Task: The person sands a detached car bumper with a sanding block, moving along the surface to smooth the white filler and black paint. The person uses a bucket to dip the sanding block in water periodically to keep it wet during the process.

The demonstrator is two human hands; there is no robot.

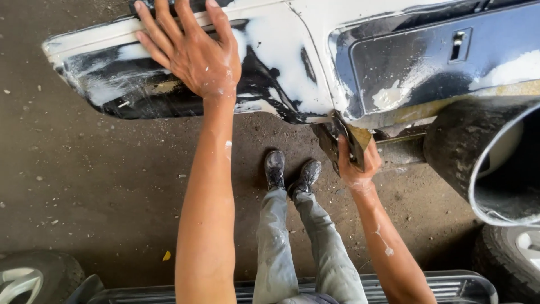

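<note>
From the head camera I see my left hand [191, 53] spread flat, fingers apart, pressing the black-and-white car bumper [270, 67] stretched across the top. My right hand [355, 166] is clenched around a sanding pad [350, 141] at the bumper's lower edge.

L hand [191, 53]: open, palm down, fingers spread flat, arm fully extended. R hand [355, 166]: fingers curled shut in a grip, wrist bent, forearm angled inward. White splatter on both forearms. Legs together, feet side by side.
</note>
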